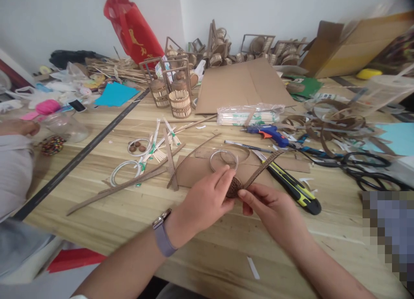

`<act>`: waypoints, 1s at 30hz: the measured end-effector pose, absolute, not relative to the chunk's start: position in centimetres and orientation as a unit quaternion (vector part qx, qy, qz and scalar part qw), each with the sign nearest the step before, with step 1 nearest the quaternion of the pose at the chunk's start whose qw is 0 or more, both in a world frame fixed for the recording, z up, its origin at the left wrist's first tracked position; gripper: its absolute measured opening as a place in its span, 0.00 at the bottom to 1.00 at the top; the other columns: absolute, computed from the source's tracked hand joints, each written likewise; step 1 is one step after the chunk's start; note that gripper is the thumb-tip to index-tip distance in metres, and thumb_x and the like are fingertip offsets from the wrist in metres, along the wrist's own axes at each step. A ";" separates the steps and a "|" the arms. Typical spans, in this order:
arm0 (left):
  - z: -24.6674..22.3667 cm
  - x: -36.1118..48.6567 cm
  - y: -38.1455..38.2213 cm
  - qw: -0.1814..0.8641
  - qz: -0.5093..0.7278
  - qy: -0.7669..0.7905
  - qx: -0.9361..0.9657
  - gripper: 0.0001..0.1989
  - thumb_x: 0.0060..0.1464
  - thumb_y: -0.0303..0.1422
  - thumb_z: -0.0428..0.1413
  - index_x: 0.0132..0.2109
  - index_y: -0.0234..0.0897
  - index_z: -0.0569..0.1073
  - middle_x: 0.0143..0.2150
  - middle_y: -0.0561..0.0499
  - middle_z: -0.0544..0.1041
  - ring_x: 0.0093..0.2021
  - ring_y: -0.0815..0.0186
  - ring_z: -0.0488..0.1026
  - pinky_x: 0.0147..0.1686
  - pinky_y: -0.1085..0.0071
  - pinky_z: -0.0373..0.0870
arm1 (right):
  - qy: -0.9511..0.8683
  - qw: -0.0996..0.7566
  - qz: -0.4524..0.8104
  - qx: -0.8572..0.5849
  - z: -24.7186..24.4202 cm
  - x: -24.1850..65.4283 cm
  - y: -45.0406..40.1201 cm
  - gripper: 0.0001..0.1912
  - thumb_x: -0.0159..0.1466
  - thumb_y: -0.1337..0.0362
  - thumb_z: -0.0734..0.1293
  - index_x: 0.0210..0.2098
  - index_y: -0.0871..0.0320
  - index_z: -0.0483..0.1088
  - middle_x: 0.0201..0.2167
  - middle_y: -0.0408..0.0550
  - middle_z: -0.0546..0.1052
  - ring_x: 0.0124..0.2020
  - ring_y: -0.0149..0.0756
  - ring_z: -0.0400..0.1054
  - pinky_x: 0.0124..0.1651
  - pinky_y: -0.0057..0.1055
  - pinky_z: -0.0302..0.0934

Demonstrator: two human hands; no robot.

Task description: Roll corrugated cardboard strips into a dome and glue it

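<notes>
Coiling, apparently: left hand [203, 197] grips the round brown corrugated-cardboard coil [234, 188], right hand [275, 210] pinches its narrow ridged strip [262, 170], next wrap likely needs even tension

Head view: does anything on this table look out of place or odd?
Two things stand out: the utility knife lies beside the right hand with its blade apparently out, which looks risky, and a white strip lies by itself at the front, apart from the other materials.

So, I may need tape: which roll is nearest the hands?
The tape roll just beyond the left hand and partly hidden by it; the other two lie farther left.
</notes>
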State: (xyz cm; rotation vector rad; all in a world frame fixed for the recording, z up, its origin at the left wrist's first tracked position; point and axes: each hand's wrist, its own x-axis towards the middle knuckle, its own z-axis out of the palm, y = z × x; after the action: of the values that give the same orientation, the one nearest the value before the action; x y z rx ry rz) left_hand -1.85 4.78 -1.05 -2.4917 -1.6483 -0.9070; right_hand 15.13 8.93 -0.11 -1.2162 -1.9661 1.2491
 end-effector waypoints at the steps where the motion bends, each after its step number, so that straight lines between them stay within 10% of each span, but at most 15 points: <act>1: -1.0 -1.9 4.8 0.004 -0.286 -0.528 -0.800 0.27 0.52 0.25 0.60 0.58 0.29 0.61 0.57 0.33 0.72 0.54 0.51 0.74 0.50 0.58 0.76 | -0.736 0.252 0.446 -0.443 -0.1 15.1 8.9 0.20 0.61 0.52 0.61 0.17 0.55 0.65 0.14 0.41 0.68 0.15 0.29 0.57 0.19 0.26 0.50; 20: -0.8 -1.7 4.7 0.007 -0.332 -0.516 -0.789 0.29 0.61 0.30 0.54 0.64 0.33 0.51 0.62 0.33 0.67 0.61 0.53 0.67 0.54 0.57 0.72 | -0.692 0.277 0.479 -0.464 -0.1 15.3 8.8 0.24 0.62 0.48 0.61 0.17 0.56 0.65 0.14 0.41 0.67 0.18 0.30 0.59 0.23 0.27 0.53; 30: -1.0 -1.7 4.8 -0.051 -0.350 -0.525 -0.774 0.22 0.56 0.23 0.56 0.57 0.37 0.62 0.54 0.42 0.75 0.54 0.56 0.74 0.52 0.59 0.74 | -0.686 0.249 0.499 -0.468 -0.1 15.2 8.7 0.27 0.59 0.42 0.63 0.14 0.55 0.59 0.12 0.39 0.61 0.16 0.29 0.52 0.19 0.27 0.47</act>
State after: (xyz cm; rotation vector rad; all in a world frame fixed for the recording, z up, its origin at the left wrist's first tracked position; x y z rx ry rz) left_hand -1.69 4.83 -1.05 -2.5129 -1.7050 -1.1371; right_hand 15.16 8.73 -0.10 -1.2739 -1.8692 1.3593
